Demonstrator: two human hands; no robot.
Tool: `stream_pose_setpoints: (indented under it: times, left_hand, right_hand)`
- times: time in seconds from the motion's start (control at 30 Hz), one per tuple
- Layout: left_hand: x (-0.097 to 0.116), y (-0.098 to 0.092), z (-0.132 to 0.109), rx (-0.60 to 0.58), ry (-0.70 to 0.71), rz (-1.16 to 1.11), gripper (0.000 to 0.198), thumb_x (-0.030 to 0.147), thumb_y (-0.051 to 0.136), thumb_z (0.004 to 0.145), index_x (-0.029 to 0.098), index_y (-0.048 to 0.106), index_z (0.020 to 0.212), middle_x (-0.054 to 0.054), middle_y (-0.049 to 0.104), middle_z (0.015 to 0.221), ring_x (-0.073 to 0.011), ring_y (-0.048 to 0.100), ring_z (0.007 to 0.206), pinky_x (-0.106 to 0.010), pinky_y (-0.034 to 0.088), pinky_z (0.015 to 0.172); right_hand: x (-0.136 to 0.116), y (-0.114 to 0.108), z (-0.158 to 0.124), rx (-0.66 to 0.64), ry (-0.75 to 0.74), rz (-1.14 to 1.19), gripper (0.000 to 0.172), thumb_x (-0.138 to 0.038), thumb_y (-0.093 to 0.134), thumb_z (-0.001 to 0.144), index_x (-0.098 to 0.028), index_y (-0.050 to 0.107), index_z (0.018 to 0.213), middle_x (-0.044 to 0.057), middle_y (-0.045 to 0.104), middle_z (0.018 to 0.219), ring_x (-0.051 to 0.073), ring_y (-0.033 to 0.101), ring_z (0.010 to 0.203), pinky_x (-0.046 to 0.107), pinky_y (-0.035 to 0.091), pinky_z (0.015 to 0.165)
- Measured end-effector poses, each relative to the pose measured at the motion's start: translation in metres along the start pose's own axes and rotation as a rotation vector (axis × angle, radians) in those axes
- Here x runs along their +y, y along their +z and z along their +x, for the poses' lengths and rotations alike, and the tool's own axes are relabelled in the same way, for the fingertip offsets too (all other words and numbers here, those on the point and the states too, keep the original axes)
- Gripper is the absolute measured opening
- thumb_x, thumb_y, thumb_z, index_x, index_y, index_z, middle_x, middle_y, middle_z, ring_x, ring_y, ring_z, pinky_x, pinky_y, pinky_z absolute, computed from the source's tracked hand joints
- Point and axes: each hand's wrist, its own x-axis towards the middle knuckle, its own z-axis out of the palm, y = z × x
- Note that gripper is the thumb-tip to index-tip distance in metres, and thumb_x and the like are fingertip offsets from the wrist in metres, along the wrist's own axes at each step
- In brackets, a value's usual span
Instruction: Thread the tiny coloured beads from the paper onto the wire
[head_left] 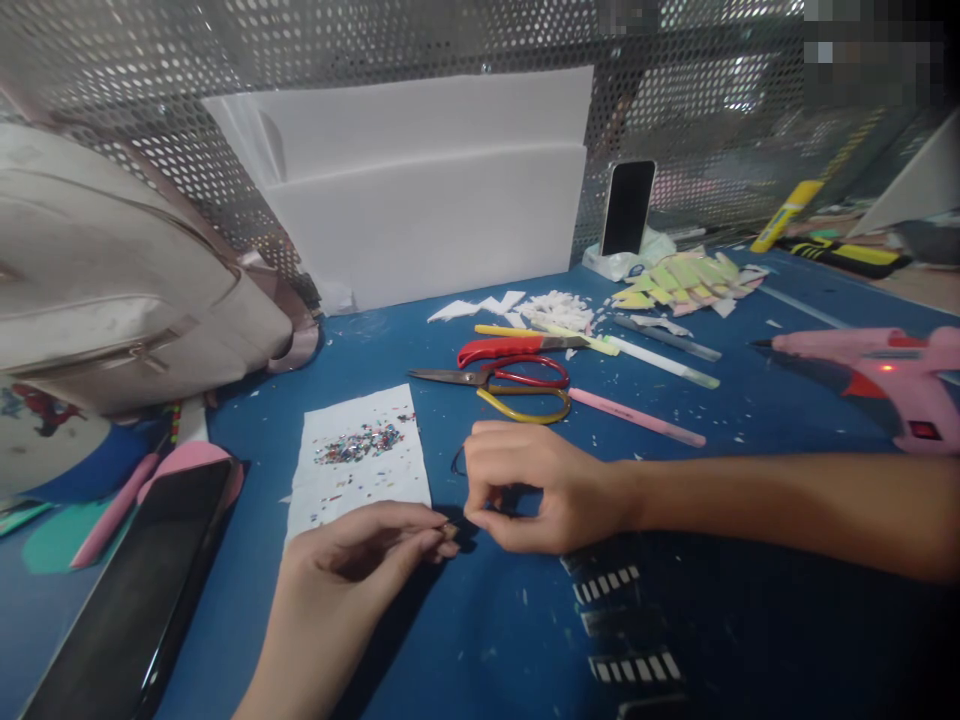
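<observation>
A pale backpack stands at the left of the blue tabletop, with a black phone lying in front of it. Behind, a creased white sheet leans against a perforated metal panel. Beside it, another phone stands upright in what seems a crumpled white wrapping. A yellow marker is at far right.

The left hand is bare, its slim fingers narrowing toward the grip. Just behind the grip lies a slender thumb; farther back, a bare wrist leads into an uncovered left forearm. The right hand is bare too, with rounded knuckles; behind its grip, an uncovered right forearm widens.
</observation>
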Motion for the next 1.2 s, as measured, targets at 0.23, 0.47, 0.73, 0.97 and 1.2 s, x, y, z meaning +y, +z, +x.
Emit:
stream_pose_setpoints:
  times: [0.23,0.47,0.73,0.97,1.2]
  left_hand:
    - [-0.0076,-0.0076,0.0029,-0.085,0.079,0.117,0.006,0.023,0.07,0.077,0.023,0.075,0.076,0.001,0.075,0.064,-0.0134,0.071,0.06,-0.017,0.058,0.064]
    - [-0.0059,-0.0061,0.0024,-0.165,0.126,0.199,0.013,0.024,0.067,0.08,0.021,0.072,0.069,0.002,0.072,0.062,-0.011,0.067,0.058,-0.015,0.053,0.058]
    - [-0.0076,-0.0029,-0.0001,-0.155,0.267,0.324,0.016,0.023,0.066,0.081,0.02,0.07,0.065,0.005,0.064,0.052,-0.0067,0.053,0.042,-0.014,0.041,0.044]
    - [-0.0049,-0.0041,-0.0017,-0.199,0.455,0.352,0.016,0.015,0.063,0.085,0.02,0.066,0.07,0.004,0.069,0.064,-0.0081,0.064,0.058,-0.015,0.047,0.057]
    - [-0.0086,-0.0069,-0.0068,-0.226,0.822,0.493,0.007,0.017,0.065,0.085,0.021,0.07,0.082,-0.007,0.064,0.116,-0.0189,0.059,0.1,-0.028,0.049,0.083]
  right_hand:
    - [0.0009,0.0001,0.0,-0.028,-0.057,-0.016,0.012,-0.012,0.053,0.086,-0.015,0.053,0.075,-0.001,0.05,0.07,0.011,0.041,0.07,0.025,0.037,0.071]
    - [0.0011,0.0005,0.0005,-0.08,-0.07,-0.056,0.009,-0.016,0.053,0.089,-0.015,0.058,0.08,0.0,0.053,0.073,0.011,0.042,0.073,0.025,0.037,0.069]
    - [0.0024,0.0011,-0.0008,-0.125,-0.086,-0.066,0.008,-0.023,0.056,0.091,-0.016,0.06,0.09,0.0,0.054,0.074,0.012,0.044,0.074,0.025,0.037,0.071]
    - [0.0007,0.0001,0.0001,-0.071,-0.041,-0.045,0.007,-0.02,0.056,0.091,-0.017,0.062,0.089,0.002,0.055,0.08,0.013,0.048,0.077,0.026,0.04,0.072]
    - [0.0022,-0.0013,0.0031,0.109,0.186,0.066,0.003,-0.013,0.059,0.085,-0.016,0.058,0.084,0.0,0.055,0.081,0.01,0.047,0.072,0.023,0.04,0.064]
